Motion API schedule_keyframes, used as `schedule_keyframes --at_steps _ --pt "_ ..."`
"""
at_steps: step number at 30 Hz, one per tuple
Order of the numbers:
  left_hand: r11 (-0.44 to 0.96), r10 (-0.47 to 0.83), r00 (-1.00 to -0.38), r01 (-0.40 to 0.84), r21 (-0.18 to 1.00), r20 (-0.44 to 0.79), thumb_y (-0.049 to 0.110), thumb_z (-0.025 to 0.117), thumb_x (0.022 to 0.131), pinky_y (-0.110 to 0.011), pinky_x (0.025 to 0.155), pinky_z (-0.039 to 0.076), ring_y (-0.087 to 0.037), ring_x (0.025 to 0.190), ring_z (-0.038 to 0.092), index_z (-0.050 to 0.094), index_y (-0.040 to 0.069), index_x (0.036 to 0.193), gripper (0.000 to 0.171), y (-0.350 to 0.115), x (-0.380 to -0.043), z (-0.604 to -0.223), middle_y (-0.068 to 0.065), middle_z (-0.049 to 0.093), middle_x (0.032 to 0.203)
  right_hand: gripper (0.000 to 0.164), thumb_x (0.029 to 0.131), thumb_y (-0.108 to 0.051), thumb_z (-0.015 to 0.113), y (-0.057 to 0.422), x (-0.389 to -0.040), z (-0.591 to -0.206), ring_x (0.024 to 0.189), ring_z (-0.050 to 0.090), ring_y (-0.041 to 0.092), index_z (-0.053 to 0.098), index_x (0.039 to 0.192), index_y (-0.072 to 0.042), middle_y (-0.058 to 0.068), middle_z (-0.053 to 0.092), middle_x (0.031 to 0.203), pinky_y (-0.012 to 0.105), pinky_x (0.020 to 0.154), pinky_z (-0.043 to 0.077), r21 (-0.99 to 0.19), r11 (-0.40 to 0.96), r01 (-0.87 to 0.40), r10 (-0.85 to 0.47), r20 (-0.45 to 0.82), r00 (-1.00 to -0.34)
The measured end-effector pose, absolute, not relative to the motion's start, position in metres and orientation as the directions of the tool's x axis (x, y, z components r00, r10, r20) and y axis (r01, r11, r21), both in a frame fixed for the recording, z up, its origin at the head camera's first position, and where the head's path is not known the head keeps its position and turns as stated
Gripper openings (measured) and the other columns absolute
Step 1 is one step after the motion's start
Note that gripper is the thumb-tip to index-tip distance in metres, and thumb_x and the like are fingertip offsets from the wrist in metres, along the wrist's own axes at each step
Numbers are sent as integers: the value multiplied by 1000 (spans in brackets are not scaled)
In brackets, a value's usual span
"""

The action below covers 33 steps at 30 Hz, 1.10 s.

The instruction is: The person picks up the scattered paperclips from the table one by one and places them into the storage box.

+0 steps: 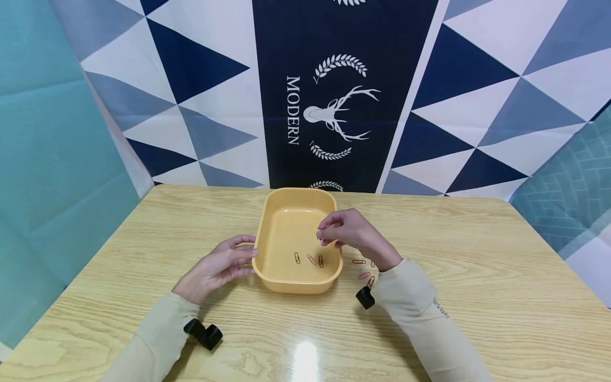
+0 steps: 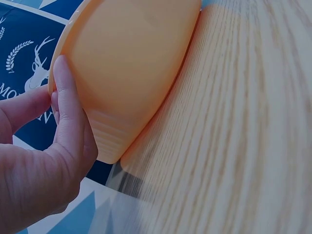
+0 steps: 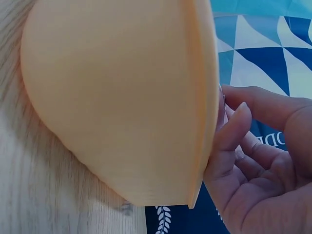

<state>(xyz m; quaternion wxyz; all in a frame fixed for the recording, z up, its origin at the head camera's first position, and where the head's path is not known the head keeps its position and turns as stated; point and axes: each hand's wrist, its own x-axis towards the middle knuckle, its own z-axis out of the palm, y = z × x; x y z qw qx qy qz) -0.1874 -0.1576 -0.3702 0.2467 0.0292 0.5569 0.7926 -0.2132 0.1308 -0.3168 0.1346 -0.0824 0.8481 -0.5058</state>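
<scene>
A yellow-orange plastic basin (image 1: 281, 228) stands on the table, several paper clips lying on its floor, among them an orange-brown paper clip (image 1: 297, 258) and a pink paper clip (image 1: 312, 259). At its left side, my left hand (image 1: 221, 265) holds the rim between thumb and fingers; the left wrist view shows this left hand (image 2: 53, 156) with a finger against the outer wall. Over the basin's right part, my right hand (image 1: 350, 229) pinches a small pale paper clip (image 1: 321, 242). In the right wrist view the basin wall (image 3: 112, 107) largely hides what the right hand (image 3: 263, 165) pinches.
More paper clips, such as a pink paper clip (image 1: 364, 276), lie on the wooden table (image 1: 477, 281) right of the basin, partly behind the right wrist. A patterned cloth (image 1: 353, 106) hangs behind the table's far edge. Black mounts (image 1: 204, 334) are on both wrists.
</scene>
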Motion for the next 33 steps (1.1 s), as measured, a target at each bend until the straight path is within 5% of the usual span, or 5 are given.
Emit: schedule_keyframes --at_steps 13,33 --pt "-240 418 -874 -369 898 -248 -3 53 96 -29 71 58 -22 86 65 29 -8 134 45 -159 -185 -368 -16 60 106 13 87 -7 71 132 -214 -317 73 63 19 65 94 2 8 67 78 26 57 52 -875 484 22 -246 -159 -956" --pt "-244 435 -871 -359 901 -230 0 56 96 -28 74 58 -23 88 65 29 -8 136 49 -162 -183 -369 -18 59 107 16 91 -9 68 134 -214 -317 77 65 21 64 101 2 21 66 98 30 63 56 -875 483 18 -271 -169 -948"
